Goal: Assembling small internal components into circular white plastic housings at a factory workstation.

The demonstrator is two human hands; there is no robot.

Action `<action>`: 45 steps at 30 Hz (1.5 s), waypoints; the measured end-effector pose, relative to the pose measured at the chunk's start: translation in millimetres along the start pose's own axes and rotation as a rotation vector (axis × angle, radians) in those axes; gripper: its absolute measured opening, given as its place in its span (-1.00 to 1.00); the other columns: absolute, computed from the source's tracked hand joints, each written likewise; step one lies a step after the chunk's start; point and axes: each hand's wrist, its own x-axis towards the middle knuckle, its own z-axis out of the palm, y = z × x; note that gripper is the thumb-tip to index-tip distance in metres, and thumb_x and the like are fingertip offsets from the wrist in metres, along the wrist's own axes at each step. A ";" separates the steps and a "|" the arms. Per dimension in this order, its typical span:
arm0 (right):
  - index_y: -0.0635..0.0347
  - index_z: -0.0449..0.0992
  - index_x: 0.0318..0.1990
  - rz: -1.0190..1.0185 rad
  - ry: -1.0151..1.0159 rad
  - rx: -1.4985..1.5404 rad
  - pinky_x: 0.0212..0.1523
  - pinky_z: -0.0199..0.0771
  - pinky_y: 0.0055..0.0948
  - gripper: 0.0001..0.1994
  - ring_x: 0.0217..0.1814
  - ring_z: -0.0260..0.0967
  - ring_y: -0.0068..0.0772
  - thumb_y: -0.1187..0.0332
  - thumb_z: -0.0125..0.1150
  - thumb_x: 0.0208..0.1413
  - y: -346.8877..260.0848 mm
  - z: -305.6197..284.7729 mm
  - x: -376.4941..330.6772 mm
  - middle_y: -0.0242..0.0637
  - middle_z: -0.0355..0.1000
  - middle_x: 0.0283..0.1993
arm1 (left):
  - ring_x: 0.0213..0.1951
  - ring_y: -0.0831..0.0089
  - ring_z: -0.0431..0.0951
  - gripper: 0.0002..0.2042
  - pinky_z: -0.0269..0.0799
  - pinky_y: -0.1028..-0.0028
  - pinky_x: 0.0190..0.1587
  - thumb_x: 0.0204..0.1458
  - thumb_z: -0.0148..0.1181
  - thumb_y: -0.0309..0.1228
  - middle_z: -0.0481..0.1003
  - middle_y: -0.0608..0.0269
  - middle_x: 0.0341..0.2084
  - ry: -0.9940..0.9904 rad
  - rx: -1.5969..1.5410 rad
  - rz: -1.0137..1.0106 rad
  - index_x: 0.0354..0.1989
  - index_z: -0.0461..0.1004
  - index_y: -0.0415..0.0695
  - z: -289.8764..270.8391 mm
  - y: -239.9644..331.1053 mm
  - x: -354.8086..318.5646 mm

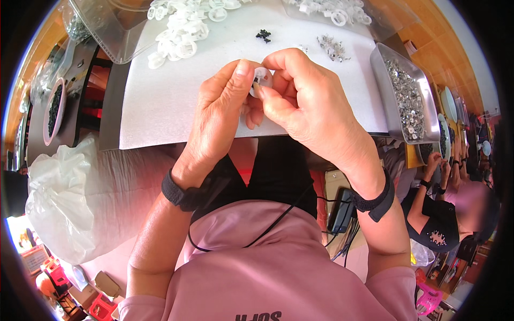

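Observation:
Between both hands, over the near part of the white-covered table [160, 107], is a small round white plastic part [263, 75] with a dark bit in it. My left hand [222, 101] grips its left side, the thumb up along the rim. From the right, my right hand [308, 99] pinches at the part with thumb and index finger; whether a tiny piece sits between these fingertips is hard to make out. Beyond the hands lie a little cluster of black pieces [263, 36] and a loose pile of small metal pieces [333, 48].
White plastic parts [182, 35] are heaped at the far left, with more in a clear tray [332, 13] behind. A metal tray [380, 91] of small metal pieces stands right. Left are a round dish [60, 115] of black pieces and a plastic bag [59, 198]. A co-worker [439, 214] sits right.

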 end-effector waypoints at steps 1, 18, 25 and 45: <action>0.43 0.32 -0.29 0.035 -0.024 0.044 -0.39 0.45 -0.24 -0.80 -0.45 0.45 0.05 0.48 0.15 0.01 -0.9 -1.0 0.1 0.02 0.43 -0.53 | -0.58 0.66 0.35 -0.57 0.26 0.63 -0.53 0.30 -0.18 -0.08 0.39 0.37 -0.57 0.015 0.026 -0.002 -0.24 0.46 -0.22 0.0 0.4 -0.8; 0.35 0.32 -0.25 0.000 0.018 0.016 -0.47 0.38 -0.38 -0.78 -0.48 0.36 -0.27 0.45 0.21 0.03 12.6 3.3 3.5 -0.14 0.40 -0.50 | -0.59 0.64 0.32 -0.60 0.23 0.61 -0.54 0.30 -0.16 -0.12 0.40 0.36 -0.59 0.056 0.003 -0.047 -0.34 0.43 -0.22 -0.4 1.3 2.1; 0.22 0.34 -0.20 -0.203 0.153 -0.248 -0.54 0.37 -0.51 -0.75 -0.49 0.42 -0.47 0.56 0.27 -0.02 10.4 13.3 -2.0 -0.30 0.39 -0.39 | -0.44 0.65 0.36 -0.64 0.29 0.58 -0.35 0.27 -0.07 -0.17 0.47 0.33 -0.45 0.072 -0.143 0.014 -0.19 0.48 -0.26 -2.5 -3.6 5.7; 0.26 0.32 -0.30 -0.268 0.118 -0.283 -0.49 0.45 -0.22 -0.81 -0.45 0.44 -0.07 0.43 0.21 -0.01 12.1 16.1 -1.5 -0.13 0.40 -0.37 | -0.38 0.64 0.41 -0.67 0.36 0.59 -0.33 0.28 -0.05 -0.21 0.47 0.34 -0.44 0.072 -0.066 0.050 -0.14 0.48 -0.26 0.1 -1.1 1.4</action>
